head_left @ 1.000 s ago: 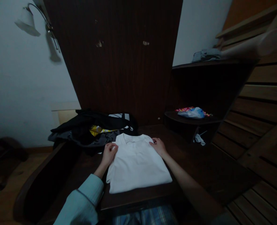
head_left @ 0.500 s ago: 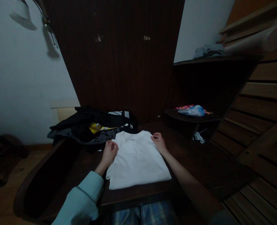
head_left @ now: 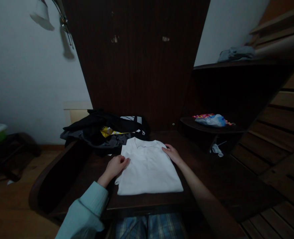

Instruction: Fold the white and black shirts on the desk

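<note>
A white short-sleeved shirt point(head_left: 149, 172) lies folded into a rough rectangle in front of me, its collar at the far end. My left hand point(head_left: 115, 167) is at its left edge, fingers curled in and thumb pressed on the fabric; it looks closed on the edge. On the opposite side, my right hand point(head_left: 173, 154) rests by the shoulder with its fingers stretched out and touching the cloth. Part of a sleeve pokes out at the lower left of the shirt.
A heap of dark clothes point(head_left: 99, 129) with a yellow patch lies behind the shirt, to the left. The dark wooden surface point(head_left: 211, 186) has a raised curved side point(head_left: 46, 176) on its left. At right, a low shelf point(head_left: 211, 129) carries a plastic bag point(head_left: 211, 120).
My view has turned slightly left. My left hand has slid nearer me along the shirt's edge, and my right hand lies flatter by the shoulder. The shirt stays folded.
</note>
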Action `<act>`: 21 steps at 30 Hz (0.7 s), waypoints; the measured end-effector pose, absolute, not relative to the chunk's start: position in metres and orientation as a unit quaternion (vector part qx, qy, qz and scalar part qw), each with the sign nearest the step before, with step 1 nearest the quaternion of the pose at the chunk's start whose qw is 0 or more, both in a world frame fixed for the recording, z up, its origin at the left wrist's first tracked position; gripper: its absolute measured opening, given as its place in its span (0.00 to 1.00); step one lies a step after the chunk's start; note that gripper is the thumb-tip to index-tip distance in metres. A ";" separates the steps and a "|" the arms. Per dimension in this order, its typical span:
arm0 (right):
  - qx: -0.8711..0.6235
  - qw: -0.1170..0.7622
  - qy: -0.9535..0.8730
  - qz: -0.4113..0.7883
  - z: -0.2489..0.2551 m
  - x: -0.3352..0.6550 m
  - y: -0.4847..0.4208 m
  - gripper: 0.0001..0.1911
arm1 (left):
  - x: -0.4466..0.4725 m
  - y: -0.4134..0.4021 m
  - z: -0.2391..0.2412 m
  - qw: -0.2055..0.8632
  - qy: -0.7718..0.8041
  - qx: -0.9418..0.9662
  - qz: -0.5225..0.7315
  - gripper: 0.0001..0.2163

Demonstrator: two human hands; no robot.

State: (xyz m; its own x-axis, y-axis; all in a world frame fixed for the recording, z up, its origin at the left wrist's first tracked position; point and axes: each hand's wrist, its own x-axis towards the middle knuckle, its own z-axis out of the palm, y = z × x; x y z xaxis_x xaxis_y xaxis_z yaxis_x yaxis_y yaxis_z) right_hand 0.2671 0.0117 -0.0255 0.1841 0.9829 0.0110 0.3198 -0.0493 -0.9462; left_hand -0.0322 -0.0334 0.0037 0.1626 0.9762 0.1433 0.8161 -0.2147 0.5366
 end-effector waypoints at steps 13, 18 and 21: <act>-0.530 0.510 -0.531 0.421 -0.020 0.285 -0.057 0.18 | -0.048 -0.097 -0.003 0.342 0.505 0.714 0.345 0.16; -0.539 0.481 -0.514 0.462 -0.025 0.291 -0.081 0.22 | -0.046 -0.100 -0.003 0.327 0.498 0.725 0.346 0.15; -0.551 0.445 -0.544 0.450 -0.024 0.289 -0.087 0.18 | -0.045 -0.100 -0.004 0.307 0.507 0.732 0.337 0.14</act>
State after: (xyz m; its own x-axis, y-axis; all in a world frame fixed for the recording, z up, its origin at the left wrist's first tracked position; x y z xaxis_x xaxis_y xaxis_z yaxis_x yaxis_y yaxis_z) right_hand 0.2890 -0.0870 -0.0236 0.0039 0.9999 -0.0116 0.1986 -0.0121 -0.9800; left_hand -0.0446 -0.0995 -0.0040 0.2589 0.9487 0.1817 0.5355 -0.2975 0.7904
